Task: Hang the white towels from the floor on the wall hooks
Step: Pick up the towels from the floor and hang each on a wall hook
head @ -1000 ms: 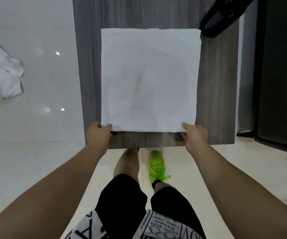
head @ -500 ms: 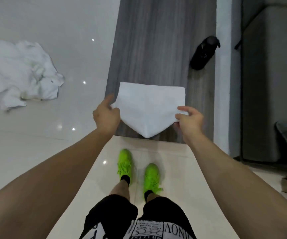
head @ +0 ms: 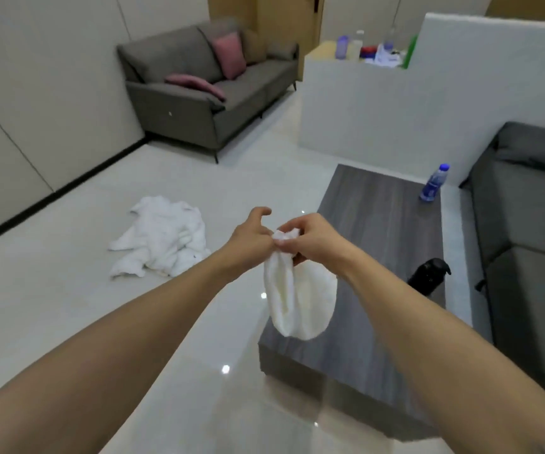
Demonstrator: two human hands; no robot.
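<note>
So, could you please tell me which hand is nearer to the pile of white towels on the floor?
Left. The left hand is just right of the towel pile, above the floor; the right hand, gripping the held towel, is farther right, toward the table.

Even, soft indoor light; ceiling-lamp glints dot your glossy floor (head: 68, 306) at 6 o'clock. Slight motion blur overall, edges bowed.

Both bare forearms stretched forward and converging, right hand (head: 310, 239) with fingers curled, pinching the gathered top of a white towel (head: 297, 299), left hand (head: 251, 237) touching it, thumb raised
</note>
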